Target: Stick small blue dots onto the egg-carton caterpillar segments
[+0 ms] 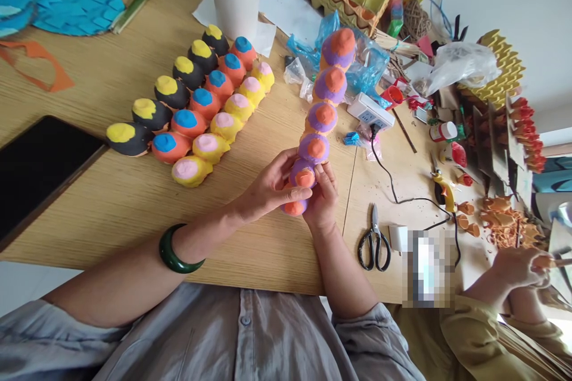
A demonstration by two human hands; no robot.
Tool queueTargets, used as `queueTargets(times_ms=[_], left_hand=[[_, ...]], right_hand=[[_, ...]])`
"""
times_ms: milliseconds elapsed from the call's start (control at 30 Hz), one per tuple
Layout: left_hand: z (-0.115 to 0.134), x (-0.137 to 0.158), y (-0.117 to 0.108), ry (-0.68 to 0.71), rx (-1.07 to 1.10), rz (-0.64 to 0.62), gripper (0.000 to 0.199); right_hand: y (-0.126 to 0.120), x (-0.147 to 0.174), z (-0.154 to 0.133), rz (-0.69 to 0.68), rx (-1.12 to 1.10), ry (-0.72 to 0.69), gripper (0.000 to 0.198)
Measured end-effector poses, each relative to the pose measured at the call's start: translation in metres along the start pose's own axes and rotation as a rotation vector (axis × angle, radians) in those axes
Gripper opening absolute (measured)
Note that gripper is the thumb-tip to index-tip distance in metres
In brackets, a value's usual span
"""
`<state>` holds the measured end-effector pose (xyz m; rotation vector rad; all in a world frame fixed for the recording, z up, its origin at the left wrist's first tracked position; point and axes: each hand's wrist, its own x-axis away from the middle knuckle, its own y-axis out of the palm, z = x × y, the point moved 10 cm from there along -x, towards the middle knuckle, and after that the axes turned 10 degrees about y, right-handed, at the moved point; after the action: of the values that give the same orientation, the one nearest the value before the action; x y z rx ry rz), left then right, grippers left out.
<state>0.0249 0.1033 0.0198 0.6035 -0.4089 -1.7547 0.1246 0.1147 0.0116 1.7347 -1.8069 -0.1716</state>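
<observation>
Both hands [297, 193] closed, gripping clay strip [324, 110]

Bare wooden tabletop [134, 202] is lying open left of the hands, while black-handled scissors [374, 244] and a black cable [393, 187] are crowding the right.

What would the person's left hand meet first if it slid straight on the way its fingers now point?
The left hand already touches the purple-and-orange clay bump strip. Past it, probably the right hand gripping the strip's other side; depth is unclear.
</observation>
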Motion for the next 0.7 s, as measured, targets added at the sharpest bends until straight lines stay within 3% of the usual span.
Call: queueTargets(times_ms=[700], left_hand=[[0.001,0.003,0.003,-0.095,0.143,0.044,0.050]], right_hand=[[0.002,0.008,-0.011,-0.008,0.162,-0.064,0.022]])
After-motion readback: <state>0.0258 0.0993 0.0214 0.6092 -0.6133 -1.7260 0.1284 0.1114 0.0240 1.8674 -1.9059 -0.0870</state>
